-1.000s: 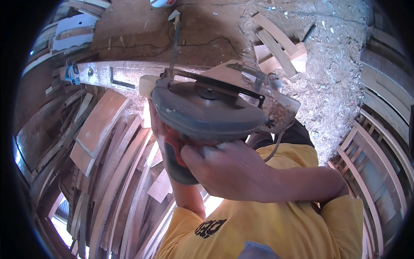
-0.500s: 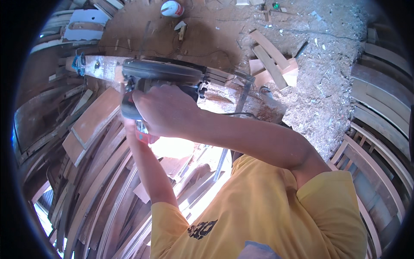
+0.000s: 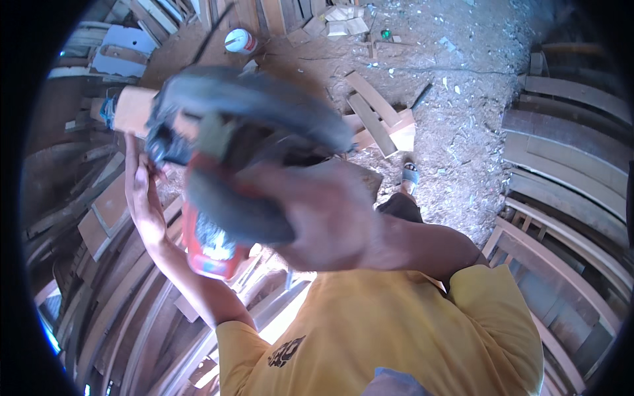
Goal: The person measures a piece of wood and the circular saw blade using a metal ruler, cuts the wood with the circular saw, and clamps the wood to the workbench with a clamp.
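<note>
My right hand (image 3: 330, 211) is closed round the rear handle of a circular saw (image 3: 244, 112), blurred by motion. Its dark guard and the red part of its body show beside my fingers. The saw looks lifted toward me and covers much of the bench. My left hand (image 3: 143, 181) is at the near edge of a light brown wooden piece (image 3: 135, 109). One long finger reaches up to that edge; part of the grip is hidden. Past the piece, a blue clamp (image 3: 107, 112) sits at the bench's left end.
Long boards (image 3: 132, 284) lie stacked at the lower left, and wooden frames (image 3: 555, 290) at the right. Offcuts (image 3: 373, 122) lie on the sawdust-strewn ground ahead. A white bucket (image 3: 240, 41) stands at the back. My sandalled foot (image 3: 410, 175) shows right of the bench.
The saw has come up off the bench toward me, in my right hand. My left hand has moved left, out from below the saw, and the light brown piece now shows farther left.
</note>
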Action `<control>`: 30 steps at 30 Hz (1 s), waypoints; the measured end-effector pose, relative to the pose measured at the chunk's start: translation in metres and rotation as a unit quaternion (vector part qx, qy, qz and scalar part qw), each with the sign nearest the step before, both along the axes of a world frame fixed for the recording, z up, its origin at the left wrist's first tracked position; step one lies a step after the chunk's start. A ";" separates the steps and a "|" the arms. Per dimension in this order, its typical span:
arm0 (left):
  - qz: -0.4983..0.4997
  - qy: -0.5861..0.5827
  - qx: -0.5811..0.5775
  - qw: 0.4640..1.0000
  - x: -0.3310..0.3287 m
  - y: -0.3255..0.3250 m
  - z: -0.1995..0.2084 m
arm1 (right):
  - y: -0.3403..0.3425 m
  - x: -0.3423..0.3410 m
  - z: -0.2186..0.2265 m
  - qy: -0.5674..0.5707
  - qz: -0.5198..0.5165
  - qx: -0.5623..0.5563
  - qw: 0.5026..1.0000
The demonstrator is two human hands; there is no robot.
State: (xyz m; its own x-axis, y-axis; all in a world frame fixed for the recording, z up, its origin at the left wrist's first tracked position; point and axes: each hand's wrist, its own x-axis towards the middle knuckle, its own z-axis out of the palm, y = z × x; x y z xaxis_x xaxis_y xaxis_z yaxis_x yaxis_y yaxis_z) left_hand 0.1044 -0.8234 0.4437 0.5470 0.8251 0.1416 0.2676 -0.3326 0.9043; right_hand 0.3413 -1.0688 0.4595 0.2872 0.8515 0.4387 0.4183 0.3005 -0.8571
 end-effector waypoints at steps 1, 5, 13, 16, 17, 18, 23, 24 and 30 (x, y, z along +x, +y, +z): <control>-0.014 0.035 -0.004 0.999 0.000 0.011 -0.001 | -0.015 0.020 0.008 0.019 -0.005 -0.105 0.994; 0.104 0.112 -0.018 0.988 0.072 -0.015 -0.059 | -0.063 0.107 -0.023 0.061 -0.102 -0.109 0.987; 0.311 0.140 -0.022 0.940 0.150 -0.047 -0.223 | -0.169 0.312 -0.210 0.065 -0.301 -0.318 0.897; 0.262 0.235 0.156 0.923 0.116 -0.037 -0.238 | -0.211 0.374 -0.303 0.025 -0.328 -0.389 0.861; 0.204 0.280 0.223 0.911 0.095 -0.033 -0.233 | -0.224 0.395 -0.336 -0.023 -0.323 -0.411 0.852; 0.117 0.343 0.307 0.880 0.073 -0.028 -0.218 | -0.225 0.410 -0.366 -0.134 -0.325 -0.342 0.872; -0.119 0.463 0.451 0.753 0.034 -0.006 -0.184 | -0.268 0.483 -0.526 -0.077 -0.368 -0.444 0.813; -0.133 0.475 0.445 0.748 0.038 -0.006 -0.181 | -0.279 0.501 -0.561 -0.132 -0.359 -0.439 0.813; -0.100 0.511 0.389 0.760 0.040 -0.008 -0.163 | -0.298 0.570 -0.728 -0.142 -0.326 -0.610 0.708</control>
